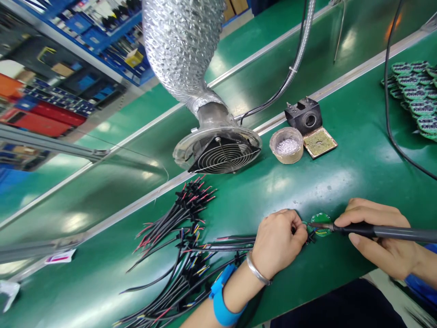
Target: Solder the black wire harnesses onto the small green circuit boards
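My right hand [392, 257] is closed around the handle of a soldering iron [403, 233]. The iron's metal tip points left and meets the edge of a round green circuit board [320, 219] lying on the bench. Left of the board, my left hand [278, 241] pinches a black cable, its thumb and forefinger together close to the iron's tip. Part of the cable is hidden under the hand. Coloured wire ends, yellow and blue, show over the board's lower part. Black cables [227, 248] run out to the left from beneath my left hand.
Bundles of black cables [191, 200] with red ends lie at left. A fume extractor [225, 157] hangs over the bench. Behind the board stand a round tub of metal shavings [288, 155], a sponge tray [320, 142] and an iron holder [303, 114]. Stacked circuit boards [418, 93] lie far right.
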